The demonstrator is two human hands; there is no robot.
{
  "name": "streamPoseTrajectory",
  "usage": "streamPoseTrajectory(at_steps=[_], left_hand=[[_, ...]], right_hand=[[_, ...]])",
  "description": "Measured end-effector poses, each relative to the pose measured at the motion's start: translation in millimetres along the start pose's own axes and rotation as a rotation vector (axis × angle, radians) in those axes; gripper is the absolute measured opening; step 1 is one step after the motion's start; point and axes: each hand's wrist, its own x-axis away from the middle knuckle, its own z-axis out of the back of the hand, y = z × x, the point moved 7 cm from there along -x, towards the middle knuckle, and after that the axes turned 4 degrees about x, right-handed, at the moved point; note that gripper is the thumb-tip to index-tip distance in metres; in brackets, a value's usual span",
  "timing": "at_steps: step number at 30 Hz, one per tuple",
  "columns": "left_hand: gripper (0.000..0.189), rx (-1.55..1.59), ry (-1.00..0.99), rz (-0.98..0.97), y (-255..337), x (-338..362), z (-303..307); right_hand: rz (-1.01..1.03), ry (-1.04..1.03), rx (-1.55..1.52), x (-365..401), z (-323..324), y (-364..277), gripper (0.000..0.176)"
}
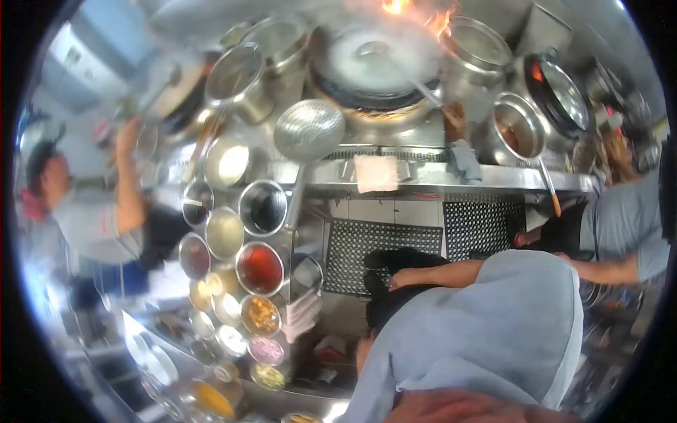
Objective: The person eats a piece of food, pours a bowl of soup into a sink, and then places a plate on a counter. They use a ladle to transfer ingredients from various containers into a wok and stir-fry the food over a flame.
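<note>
I look down on a wok station. My light blue shirt (pixel 493 331) and a black apron (pixel 398 282) fill the lower right. My right hand (pixel 400 280) lies flat against the apron at the end of a bare forearm and holds nothing. Only a sliver of my left hand (pixel 363 350) shows at the shirt's edge, its fingers hidden. A steaming wok (pixel 374 67) with a ladle (pixel 372 49) in it sits on the burner at top, flames (pixel 419 13) behind it. Neither hand touches the stove.
A round mesh skimmer (pixel 309 130) leans on the stove edge. Steel pots (pixel 236 81) (pixel 518 127) flank the wok. Several round seasoning tubs (pixel 261 268) stand at left. A white cloth (pixel 376 173) and grey rag (pixel 465 158) lie on the ledge. Co-workers stand at left (pixel 92 211) and right (pixel 627 211).
</note>
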Motion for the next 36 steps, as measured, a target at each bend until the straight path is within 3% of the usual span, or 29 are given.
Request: streamPoseTrajectory(at_steps=[1,3,4,5,6,8,10,12,14,18,22,24,25,28,29,30,31,32,33,34,36], left_hand=[[0.05,0.044,0.001,-0.007,47.6,54.4,33.8],[0.049,0.011,-0.011,-0.06,58.7,43.8,44.1],[0.049,0.01,-0.017,-0.086,65.3,40.4,50.4],[0.048,0.014,-0.03,-0.112,74.2,37.6,50.7],[0.047,0.012,-0.044,-0.126,77.9,39.7,52.8],[0.045,-0.003,-0.084,-0.176,99.1,34.2,55.2],[0.044,-0.064,-0.161,-0.261,142.1,16.2,55.3],[0.042,-0.148,-0.268,-0.325,183.4,7.5,50.9],[0.041,-0.187,-0.364,-0.377,230.8,4.4,29.2],[0.038,-0.176,-0.463,-0.439,306.8,-7.3,0.0],[0.035,-0.126,-0.57,-0.432,343.7,2.8,-21.8],[0.034,-0.134,-0.617,-0.443,385.8,27.5,-26.6],[0.034,-0.152,-0.69,-0.391,402.0,46.6,-19.5],[0.036,-0.208,-0.86,-0.317,434.7,57.0,-1.8],[0.04,-0.204,-0.922,-0.298,445.5,56.1,3.7],[0.04,-0.224,-0.945,-0.276,460.1,55.6,8.7],[0.042,-0.234,-1.16,-0.284,474.0,68.2,11.7],[0.045,-0.214,-1.365,-0.299,490.0,80.2,13.6],[0.046,-0.285,-1.626,-0.537,513.9,96.5,12.4],[0.047,-0.344,-1.85,-0.801,529.6,112.4,17.2],[0.056,-0.386,-2.058,-0.88,537.0,131.2,24.5]], right_hand=[[-0.009,0.043,-0.017,12.6,12.9,-10.3,0.037],[-0.357,0.245,0.002,62.9,68.6,-12.7,0.032],[-0.283,0.329,0.027,76.3,101.8,-26.7,0.027],[-0.139,0.643,0.097,96.7,154.1,-48.4,0.028],[-0.164,0.933,-0.108,149.3,220.7,-81.2,0.027],[-0.241,1.516,0.338,234.2,320.1,-110.5,0.04],[-0.547,1.633,0.378,286.3,385.5,-94.8,0.05],[-0.771,1.371,0.094,265.6,423.8,2.6,0.061],[-0.57,1.22,-0.017,238.8,425.3,57.2,0.069],[-0.518,1.116,-0.233,285.0,391.9,13.0,0.07],[-0.497,1.173,-0.343,284.6,386.8,35.8,0.068],[-0.351,1.291,-0.321,298.4,393.4,29.7,0.067],[-0.307,1.478,-0.233,317.3,384.2,22.0,0.061],[-0.167,1.681,-0.449,386.7,311.6,22.0,0.027],[-0.225,1.626,-0.876,402.1,276.7,25.5,0.023],[-0.35,1.67,-0.815,413.5,247.5,29.8,0.025],[-0.482,1.859,-0.605,419.9,216.6,33.1,0.03],[-0.553,1.837,-0.874,428.0,190.9,19.1,0.041],[-0.631,1.764,-0.946,421.0,162.9,27.5,0.044],[-0.663,1.852,-0.924,420.8,146.0,13.0,0.045],[-0.921,1.765,-0.789,396.8,99.4,12.4,0.04]])
